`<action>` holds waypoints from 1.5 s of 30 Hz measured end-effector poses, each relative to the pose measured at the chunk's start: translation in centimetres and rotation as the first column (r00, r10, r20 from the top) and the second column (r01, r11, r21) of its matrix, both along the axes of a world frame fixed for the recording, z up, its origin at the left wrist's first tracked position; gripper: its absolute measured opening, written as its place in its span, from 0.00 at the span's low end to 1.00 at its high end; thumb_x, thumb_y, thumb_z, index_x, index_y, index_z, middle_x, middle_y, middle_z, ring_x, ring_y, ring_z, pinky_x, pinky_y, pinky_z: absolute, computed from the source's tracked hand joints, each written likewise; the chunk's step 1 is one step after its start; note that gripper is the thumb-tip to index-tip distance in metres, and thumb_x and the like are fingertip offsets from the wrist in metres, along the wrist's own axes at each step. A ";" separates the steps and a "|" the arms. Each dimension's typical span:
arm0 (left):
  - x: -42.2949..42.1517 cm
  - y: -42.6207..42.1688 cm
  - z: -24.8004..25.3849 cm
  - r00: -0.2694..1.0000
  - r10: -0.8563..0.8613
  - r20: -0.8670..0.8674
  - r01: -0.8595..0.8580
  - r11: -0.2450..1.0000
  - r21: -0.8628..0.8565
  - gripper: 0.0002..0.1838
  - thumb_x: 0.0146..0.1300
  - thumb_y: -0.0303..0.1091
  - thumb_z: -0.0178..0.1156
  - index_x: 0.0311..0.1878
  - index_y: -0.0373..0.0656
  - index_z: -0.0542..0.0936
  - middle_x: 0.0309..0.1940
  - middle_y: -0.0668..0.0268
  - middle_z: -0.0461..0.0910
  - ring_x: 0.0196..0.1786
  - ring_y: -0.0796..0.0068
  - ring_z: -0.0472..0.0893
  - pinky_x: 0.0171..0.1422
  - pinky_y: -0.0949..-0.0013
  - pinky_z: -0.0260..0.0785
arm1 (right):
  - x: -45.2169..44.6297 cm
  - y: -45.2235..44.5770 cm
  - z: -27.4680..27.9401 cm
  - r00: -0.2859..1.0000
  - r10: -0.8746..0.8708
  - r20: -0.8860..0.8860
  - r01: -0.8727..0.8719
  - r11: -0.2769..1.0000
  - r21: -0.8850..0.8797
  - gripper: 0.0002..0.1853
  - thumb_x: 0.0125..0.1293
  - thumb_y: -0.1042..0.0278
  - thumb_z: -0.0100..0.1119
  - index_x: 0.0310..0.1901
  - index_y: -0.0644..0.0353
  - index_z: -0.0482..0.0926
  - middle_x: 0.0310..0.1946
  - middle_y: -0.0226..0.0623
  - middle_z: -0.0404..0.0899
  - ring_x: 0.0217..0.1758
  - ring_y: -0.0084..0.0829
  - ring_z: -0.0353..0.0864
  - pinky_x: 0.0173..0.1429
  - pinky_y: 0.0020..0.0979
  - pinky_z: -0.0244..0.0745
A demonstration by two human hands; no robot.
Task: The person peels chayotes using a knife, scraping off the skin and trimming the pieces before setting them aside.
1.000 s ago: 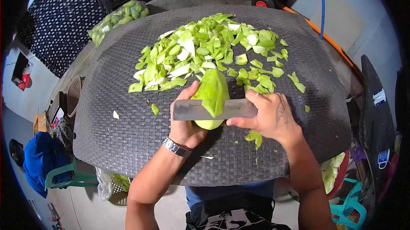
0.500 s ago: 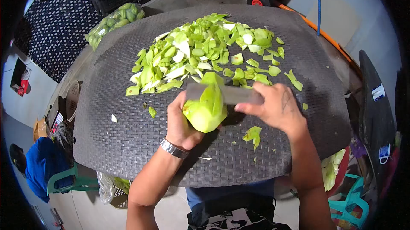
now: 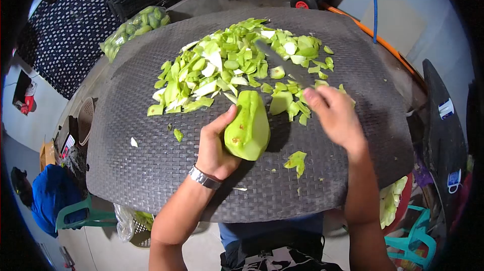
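Observation:
My left hand (image 3: 214, 147) is wrapped round a pale green, pear-shaped fruit that looks like a chayote (image 3: 248, 129). The fruit stands tilted above the table, its skin partly cut away in flat facets. My right hand (image 3: 335, 115) grips a knife (image 3: 285, 64), its handle hidden in the fingers. The grey blade points up and left, apart from the fruit and over the peelings. A wide heap of green and whitish peelings (image 3: 222, 64) spreads beyond both hands. One loose peel (image 3: 296, 162) lies between my forearms.
The dark woven-pattern table (image 3: 136, 165) spans the view. A clear bag of green fruit (image 3: 141, 24) sits past its far left edge. Green plastic stools (image 3: 88, 215) stand below at both sides. Pale cut pieces (image 3: 392, 203) lie in a red container at lower right.
The knife has left the fruit, moving up and right with my right hand. A larger peel now lies at the heap's near right side. My left hand holds the fruit more upright.

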State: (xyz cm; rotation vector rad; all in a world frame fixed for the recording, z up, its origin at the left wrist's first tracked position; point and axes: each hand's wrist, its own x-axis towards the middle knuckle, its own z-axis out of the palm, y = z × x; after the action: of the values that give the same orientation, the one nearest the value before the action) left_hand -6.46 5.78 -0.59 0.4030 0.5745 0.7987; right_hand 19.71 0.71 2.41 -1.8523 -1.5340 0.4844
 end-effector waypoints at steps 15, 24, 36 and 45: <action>-0.4 -0.1 -0.1 0.998 0.013 0.068 -0.016 0.999 0.051 0.31 0.78 0.61 0.54 0.67 0.43 0.79 0.52 0.52 0.87 0.52 0.58 0.88 0.63 0.52 0.81 | -7.3 -2.4 -1.2 0.854 0.373 0.362 -0.491 0.808 0.325 0.40 0.55 0.26 0.77 0.41 0.63 0.77 0.19 0.41 0.83 0.21 0.44 0.88 0.28 0.42 0.83; 0.1 -0.4 -0.1 0.999 0.000 -0.032 0.000 1.000 0.007 0.32 0.74 0.62 0.59 0.64 0.42 0.79 0.49 0.53 0.86 0.49 0.58 0.88 0.57 0.54 0.84 | -7.7 -2.5 -1.6 0.835 0.401 0.378 -0.514 0.813 0.275 0.41 0.56 0.21 0.72 0.38 0.61 0.78 0.19 0.42 0.83 0.20 0.44 0.88 0.27 0.43 0.84; -0.7 -0.3 -0.2 0.978 -0.161 0.130 0.152 0.986 0.071 0.36 0.78 0.65 0.46 0.73 0.45 0.73 0.58 0.51 0.83 0.44 0.51 0.88 0.35 0.47 0.87 | -2.3 0.1 -0.7 0.965 0.262 0.022 -0.263 0.965 0.025 0.35 0.69 0.31 0.66 0.34 0.65 0.80 0.24 0.50 0.83 0.32 0.50 0.90 0.38 0.45 0.80; -0.3 0.0 -0.2 0.994 0.076 0.074 -0.078 0.997 0.023 0.30 0.80 0.59 0.50 0.68 0.43 0.77 0.55 0.55 0.86 0.54 0.53 0.87 0.57 0.46 0.84 | -6.0 -1.5 -1.1 0.926 0.342 0.163 -0.369 0.910 0.189 0.36 0.62 0.28 0.72 0.34 0.62 0.78 0.17 0.46 0.80 0.23 0.48 0.88 0.31 0.46 0.82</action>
State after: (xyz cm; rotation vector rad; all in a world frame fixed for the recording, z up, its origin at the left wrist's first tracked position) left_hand -6.79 5.80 -0.83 0.3757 0.5139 0.8927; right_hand 13.71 -0.82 1.32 -1.4633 -1.9436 0.3492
